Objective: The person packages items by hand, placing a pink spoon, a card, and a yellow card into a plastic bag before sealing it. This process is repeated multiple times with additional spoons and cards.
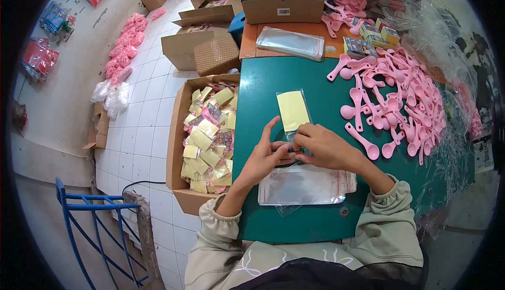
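Observation:
A pale yellow card (293,110) lies in a clear plastic bag just beyond my hands, over the green table (315,82). Curled at the bag's lower end, the fingers of my right hand (326,145) pinch there. My left hand (265,156) meets it from the left, index finger stretched out, thumb and other fingers closing at the bag's lower end. My fingers hide just where they grip. Below both hands rests a stack of clear plastic bags (302,187), close to the table's front.
Pink plastic spoons (405,106) are heaped on the right. To the left, a cardboard box (179,132) holds many packets with yellow cards. Clear bags (289,42) lie at the back near small boxes (386,32). A blue metal frame (94,206) stands at lower left.

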Tool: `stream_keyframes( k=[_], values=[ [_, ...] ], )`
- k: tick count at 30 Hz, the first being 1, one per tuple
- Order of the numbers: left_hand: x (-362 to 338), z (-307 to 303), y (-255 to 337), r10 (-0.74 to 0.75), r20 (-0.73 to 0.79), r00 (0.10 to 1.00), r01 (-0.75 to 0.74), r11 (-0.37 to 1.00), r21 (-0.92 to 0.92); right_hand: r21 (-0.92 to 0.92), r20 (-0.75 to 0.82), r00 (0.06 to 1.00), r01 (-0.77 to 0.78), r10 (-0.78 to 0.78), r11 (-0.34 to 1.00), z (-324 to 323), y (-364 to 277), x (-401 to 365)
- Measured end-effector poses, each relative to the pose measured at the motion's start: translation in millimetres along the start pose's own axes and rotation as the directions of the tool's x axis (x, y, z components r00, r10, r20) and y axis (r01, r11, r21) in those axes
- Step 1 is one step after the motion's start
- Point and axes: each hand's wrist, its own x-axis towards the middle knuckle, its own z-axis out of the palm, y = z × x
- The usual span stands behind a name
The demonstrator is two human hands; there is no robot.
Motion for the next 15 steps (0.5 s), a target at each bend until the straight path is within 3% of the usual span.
stream_keyframes(
  k=[11, 15],
  values=[
    [6, -2, -4, -0.067, -0.069, 0.995, 0.062, 0.996, -0.071, -0.13, -0.129, 0.98, 0.133, -0.15, 0.982, 16, -9, 4],
    [7, 1, -3, -0.098, -0.073, 0.993, 0.092, 0.992, -0.089, -0.272, -0.146, 0.969, 0.155, -0.2, 0.95, 27, -6, 3]
  ],
)
